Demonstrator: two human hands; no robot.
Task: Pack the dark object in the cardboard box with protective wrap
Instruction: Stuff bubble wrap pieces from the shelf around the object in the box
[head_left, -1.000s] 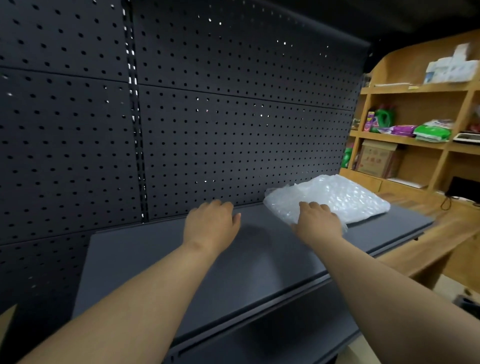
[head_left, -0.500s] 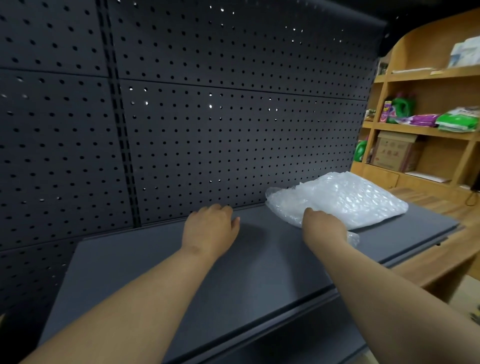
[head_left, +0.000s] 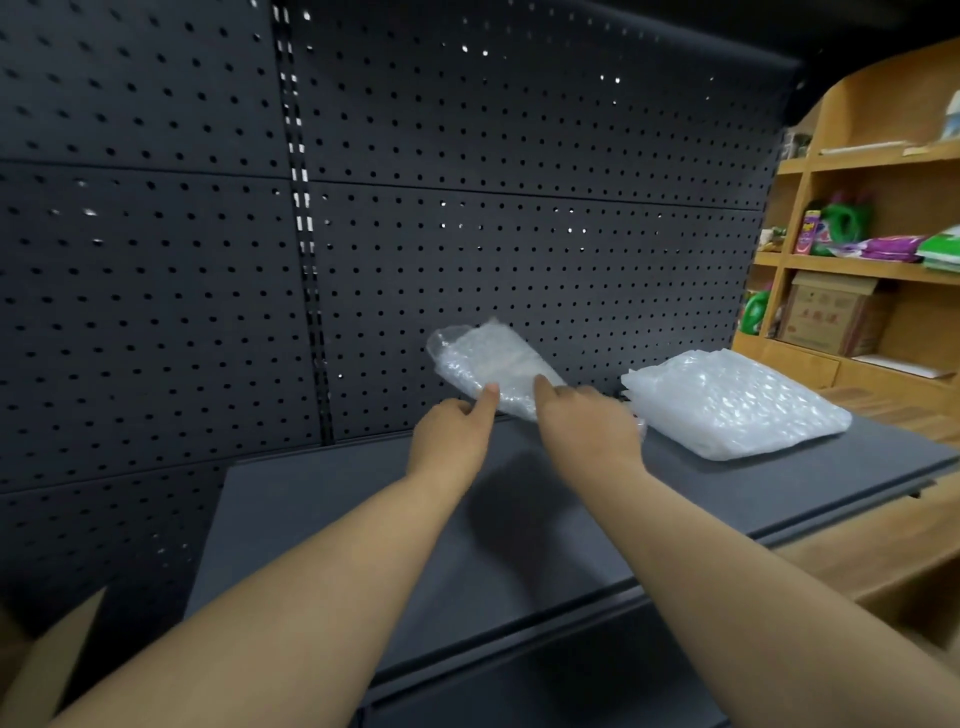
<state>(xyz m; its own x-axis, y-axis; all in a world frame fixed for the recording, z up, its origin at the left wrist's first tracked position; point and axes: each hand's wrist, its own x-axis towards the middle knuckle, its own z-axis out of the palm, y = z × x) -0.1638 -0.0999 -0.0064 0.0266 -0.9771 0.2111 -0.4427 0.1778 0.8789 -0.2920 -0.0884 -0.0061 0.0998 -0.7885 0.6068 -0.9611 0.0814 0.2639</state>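
A folded sheet of clear bubble wrap (head_left: 488, 364) hangs in the air above the dark shelf (head_left: 363, 499). My left hand (head_left: 452, 436) pinches its lower left edge and my right hand (head_left: 587, 421) holds its lower right edge. A stack of more bubble wrap (head_left: 732, 405) lies on the shelf to the right, apart from both hands. A cardboard flap (head_left: 47, 660) shows at the bottom left corner; it may be the box. No dark object is in sight.
A black pegboard wall (head_left: 467, 234) stands right behind the shelf. Wooden shelving (head_left: 872, 270) with bottles, packets and a carton fills the right side. A wooden counter (head_left: 883, 540) runs below the shelf's right end.
My right hand has lifted one bubble wrap sheet off the stack and carried it left. My left hand has risen from the shelf and taken its other edge.
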